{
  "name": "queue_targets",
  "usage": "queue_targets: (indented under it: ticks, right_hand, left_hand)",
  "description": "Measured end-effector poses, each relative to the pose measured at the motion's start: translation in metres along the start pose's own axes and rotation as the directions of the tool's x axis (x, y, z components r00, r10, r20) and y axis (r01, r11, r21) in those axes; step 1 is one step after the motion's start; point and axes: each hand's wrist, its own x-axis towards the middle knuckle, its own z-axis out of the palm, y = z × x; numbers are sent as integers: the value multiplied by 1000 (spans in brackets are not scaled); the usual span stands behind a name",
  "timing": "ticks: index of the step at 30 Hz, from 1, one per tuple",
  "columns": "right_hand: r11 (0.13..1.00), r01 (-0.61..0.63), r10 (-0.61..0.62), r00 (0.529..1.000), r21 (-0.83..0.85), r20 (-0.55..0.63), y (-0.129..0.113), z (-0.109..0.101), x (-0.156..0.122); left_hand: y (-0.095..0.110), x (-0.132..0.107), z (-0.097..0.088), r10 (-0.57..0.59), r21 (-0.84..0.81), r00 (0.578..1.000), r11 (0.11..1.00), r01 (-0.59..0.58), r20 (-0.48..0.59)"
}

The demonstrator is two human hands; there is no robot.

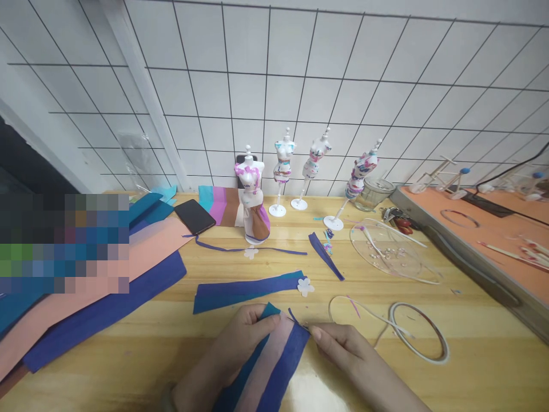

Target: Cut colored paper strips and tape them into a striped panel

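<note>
A striped crepe paper piece (pixel 274 355), with teal, pale pink and dark blue bands, hangs between my hands over the table's near edge. My left hand (pixel 246 332) pinches its top left corner between thumb and fingers. At its top right corner, my right hand (pixel 343 346) is closed, fingertips at the blue edge. A thin dark blue sliver (pixel 293 315) sticks up beside those fingertips; a narrow dark line there is too small to make out. Just beyond lie blue and teal strips (pixel 249 289) and a white flower cutout (pixel 306 286).
Several mannequin stands (pixel 251 189) line the back, one wearing a brown and purple skirt. A phone (pixel 195 216) and stacked coloured sheets (pixel 107 286) lie left. A tape ring (pixel 420 332), a clear round dish (pixel 386 246) and a glass jar (pixel 372 194) stand right.
</note>
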Motion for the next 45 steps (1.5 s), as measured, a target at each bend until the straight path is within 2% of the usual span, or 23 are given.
queue_targets:
  ticks: [29, 35, 45]
  right_hand:
    - [1000, -17, 17, 1000, 21, 0, 6, 1, 2]
    - [998, -12, 10, 999, -54, -31, 9, 1, 4]
    - [1000, -3, 0, 996, -29, -87, -1, -3, 1]
  left_hand:
    - [-2, 2, -1, -4, 8, 1000, 1000, 4, -6]
    - [-2, 2, -1, -3, 14, 1000, 1000, 3, 3]
    - [2, 1, -1, -9, -25, 1000, 1000, 10, 29]
